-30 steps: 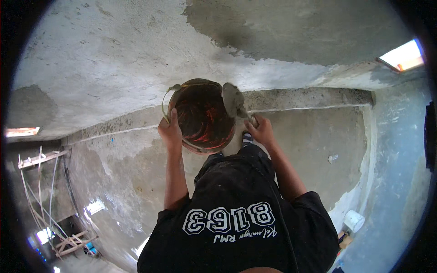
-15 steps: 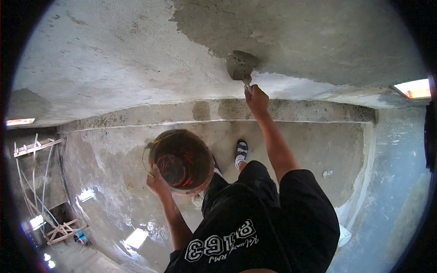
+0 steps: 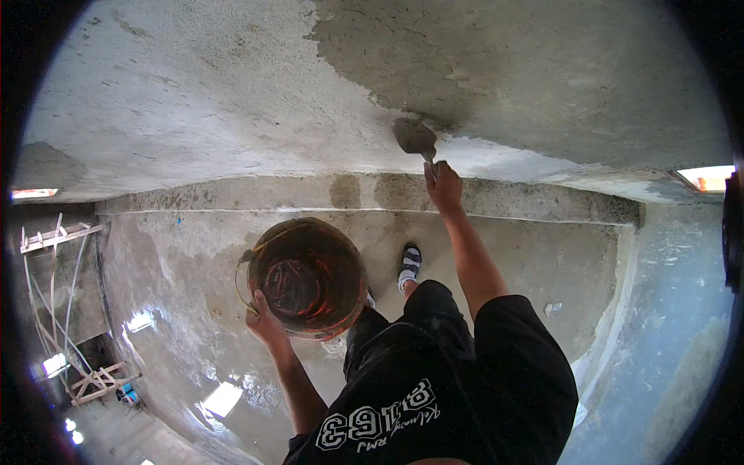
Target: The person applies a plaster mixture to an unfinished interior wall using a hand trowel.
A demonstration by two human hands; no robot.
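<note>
My right hand [image 3: 444, 186] is closed around the handle of a trowel [image 3: 415, 138]. The trowel's grey blade lies close to the wall [image 3: 256, 93], by the lower edge of a dark, wet-looking grey patch [image 3: 480, 62]; whether it touches cannot be made out. My left hand [image 3: 267, 319] grips the rim of a round bucket [image 3: 308, 277], held in front of my left leg. Smears of grey mortar coat its dark reddish inside, and its wire handle hangs at the left side.
Along the wall's foot runs a low concrete ledge [image 3: 271, 192]. The concrete floor [image 3: 194, 287] has shiny patches at the left. Wooden poles and boards [image 3: 58, 240] stand far left. A pale bluish wall [image 3: 666, 310] rises at the right. My sandalled foot [image 3: 410, 263] is beside the bucket.
The trowel and my right hand have moved down the wall, away from the middle of the wet patch. The bucket has tilted slightly and stays in my left hand.
</note>
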